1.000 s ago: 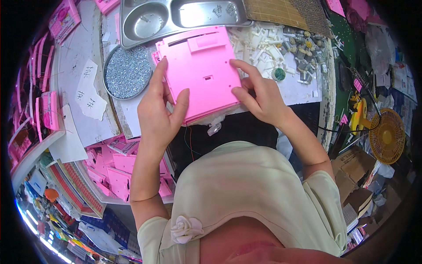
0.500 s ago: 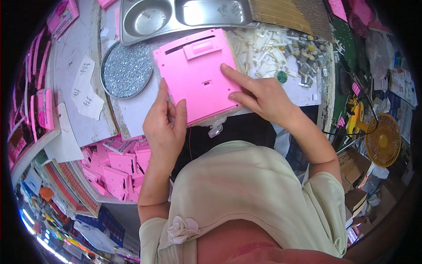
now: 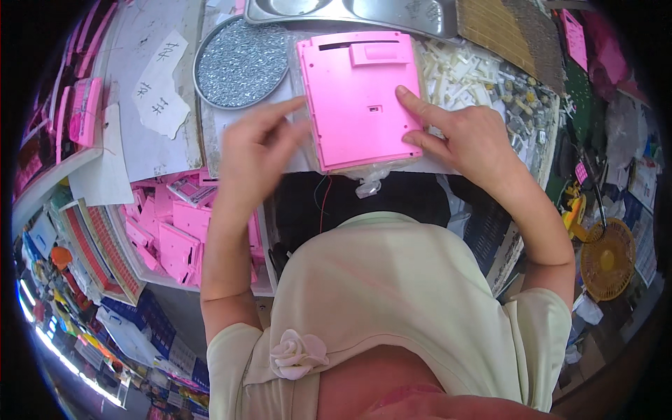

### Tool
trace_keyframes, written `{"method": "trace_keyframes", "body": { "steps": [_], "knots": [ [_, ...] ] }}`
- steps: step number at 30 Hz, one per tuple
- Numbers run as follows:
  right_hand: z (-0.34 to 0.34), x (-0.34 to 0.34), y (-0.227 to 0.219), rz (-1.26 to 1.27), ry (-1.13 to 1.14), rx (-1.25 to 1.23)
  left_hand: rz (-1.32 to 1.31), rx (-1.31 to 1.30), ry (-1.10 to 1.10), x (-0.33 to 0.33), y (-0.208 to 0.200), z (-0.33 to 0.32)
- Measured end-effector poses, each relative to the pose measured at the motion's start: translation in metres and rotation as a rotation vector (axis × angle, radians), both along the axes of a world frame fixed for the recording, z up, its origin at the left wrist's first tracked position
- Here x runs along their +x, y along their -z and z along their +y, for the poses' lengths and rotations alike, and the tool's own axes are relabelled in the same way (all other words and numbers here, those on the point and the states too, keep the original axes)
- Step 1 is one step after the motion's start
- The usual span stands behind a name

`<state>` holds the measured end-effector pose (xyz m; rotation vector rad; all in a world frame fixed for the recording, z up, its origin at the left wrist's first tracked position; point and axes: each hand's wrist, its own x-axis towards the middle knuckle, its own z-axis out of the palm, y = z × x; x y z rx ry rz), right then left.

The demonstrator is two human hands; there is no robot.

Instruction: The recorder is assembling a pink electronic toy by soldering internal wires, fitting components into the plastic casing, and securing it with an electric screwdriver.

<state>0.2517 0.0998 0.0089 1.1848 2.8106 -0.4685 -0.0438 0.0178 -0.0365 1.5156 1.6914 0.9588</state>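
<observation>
Change: the left hand [image 3: 255,143] blurs beside the pink plastic casing [image 3: 350,91] — half a second ago its thumb lay at the casing's lower left corner; the right hand [image 3: 476,140] stays put.
Casing: flat on a clear plastic bag [image 3: 369,187] on the worktable, slot at the far end.
Writing: dark handwritten characters on torn paper [image 3: 162,87], well left of the casing.
Left hand: index finger out toward the casing's left edge; blur hides contact and openness.
Right hand: thumb and index finger spread, resting on the casing's right side.
Screw dish: [image 3: 241,63] round — just off the casing's upper left.
</observation>
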Motion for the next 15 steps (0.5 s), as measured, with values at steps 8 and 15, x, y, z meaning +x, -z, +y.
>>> {"method": "trace_keyframes", "body": {
  "steps": [8,15],
  "knots": [
    [0.002,0.002,0.007,0.062,-0.022,0.023,0.57,0.207,-0.012,-0.055,0.005,0.046],
    [-0.002,0.011,0.014,0.277,0.083,-0.141,0.399,0.533,0.413,0.038,-0.02,0.036]
  ]
}}
